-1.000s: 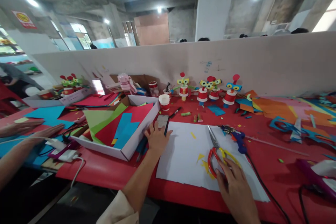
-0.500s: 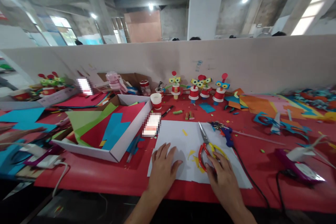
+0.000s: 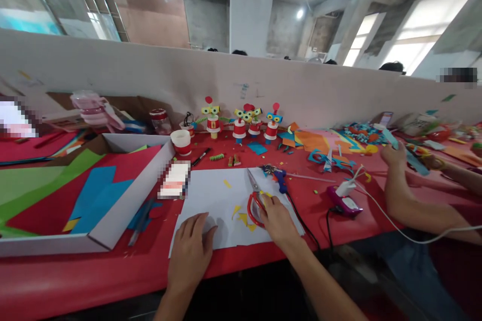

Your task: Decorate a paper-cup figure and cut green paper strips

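Note:
My left hand lies flat with fingers apart on the near left corner of a white paper sheet on the red table. My right hand rests on the red and yellow handles of a pair of scissors lying on the sheet, fingers curled over the handles. Small yellow paper scraps lie on the sheet beside the scissors. A blue glue gun sits just beyond the scissors.
A white box of coloured paper stands at left. Paper-cup figures line the partition wall. A purple glue gun with a cord lies to the right. Another person's arms reach over coloured paper scraps at right.
My left hand left the phone by the box and came down flat on the sheet's near edge. The view turned right, bringing a person's arms at right into sight.

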`<act>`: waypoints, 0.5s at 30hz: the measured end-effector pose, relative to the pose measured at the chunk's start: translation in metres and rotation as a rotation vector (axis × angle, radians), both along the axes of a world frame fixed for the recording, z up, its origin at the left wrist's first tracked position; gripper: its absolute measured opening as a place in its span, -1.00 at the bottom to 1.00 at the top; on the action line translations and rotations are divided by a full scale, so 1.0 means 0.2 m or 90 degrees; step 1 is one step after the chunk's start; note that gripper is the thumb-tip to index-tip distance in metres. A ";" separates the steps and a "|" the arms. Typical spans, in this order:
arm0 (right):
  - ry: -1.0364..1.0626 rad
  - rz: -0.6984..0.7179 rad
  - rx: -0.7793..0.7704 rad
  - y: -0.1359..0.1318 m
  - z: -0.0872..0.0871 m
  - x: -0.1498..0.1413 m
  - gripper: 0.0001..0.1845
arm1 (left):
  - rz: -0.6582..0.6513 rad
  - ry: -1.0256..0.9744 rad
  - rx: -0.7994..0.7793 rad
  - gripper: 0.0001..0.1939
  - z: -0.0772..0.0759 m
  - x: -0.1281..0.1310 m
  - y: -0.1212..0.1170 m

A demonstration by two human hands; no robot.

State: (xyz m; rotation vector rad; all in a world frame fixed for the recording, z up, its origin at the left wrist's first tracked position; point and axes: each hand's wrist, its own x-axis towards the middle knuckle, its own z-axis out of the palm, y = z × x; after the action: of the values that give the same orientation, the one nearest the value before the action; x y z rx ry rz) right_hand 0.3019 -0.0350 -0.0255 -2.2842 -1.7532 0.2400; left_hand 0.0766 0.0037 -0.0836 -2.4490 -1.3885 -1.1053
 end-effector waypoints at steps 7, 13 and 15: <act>-0.055 -0.064 -0.003 0.04 0.10 0.17 -0.66 | -0.006 0.003 -0.011 -0.72 -0.02 -0.01 0.01; -0.066 -0.190 -0.052 0.21 0.07 0.38 -0.55 | -0.019 0.017 0.006 -0.68 -0.03 -0.02 0.02; -0.067 -0.186 -0.058 0.27 0.05 0.41 -0.59 | -0.019 0.015 0.011 -0.69 -0.04 -0.01 0.02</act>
State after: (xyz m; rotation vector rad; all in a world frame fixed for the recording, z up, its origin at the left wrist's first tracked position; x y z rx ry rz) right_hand 0.3834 0.0187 -0.0158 -2.6240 -1.4535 0.1494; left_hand 0.0739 0.0071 -0.0908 -2.4711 -1.3343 -1.0865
